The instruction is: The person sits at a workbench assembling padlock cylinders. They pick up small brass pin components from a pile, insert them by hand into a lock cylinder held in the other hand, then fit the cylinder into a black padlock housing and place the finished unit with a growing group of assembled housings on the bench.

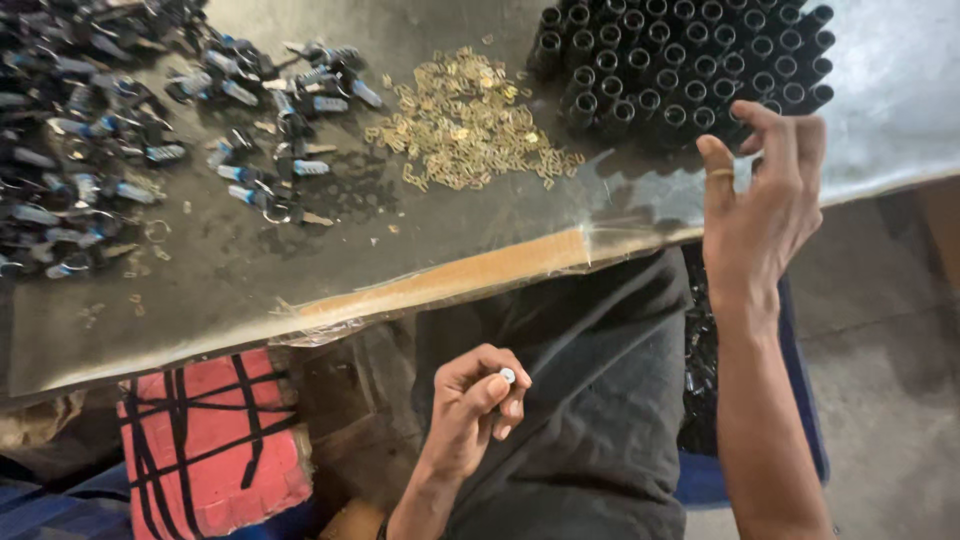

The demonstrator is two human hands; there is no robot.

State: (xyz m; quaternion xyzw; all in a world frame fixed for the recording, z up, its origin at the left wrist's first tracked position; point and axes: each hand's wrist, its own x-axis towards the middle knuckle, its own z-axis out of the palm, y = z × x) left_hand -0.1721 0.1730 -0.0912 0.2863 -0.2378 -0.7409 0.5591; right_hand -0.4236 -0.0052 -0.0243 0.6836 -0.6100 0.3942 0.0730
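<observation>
Low in the frame, the left hand (470, 405) pinched a small silvery cap (507, 376) between thumb and fingers above the lap. The right hand (762, 205) hovered at right, fingers apart, empty, near black tubes (680, 60) and brass clips (465, 120) on the table (250, 290).

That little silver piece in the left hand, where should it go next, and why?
Probably up to the right hand, which hangs open by the black tubes. The left hand pinches the small silver piece low over the lap, away from the table.
</observation>
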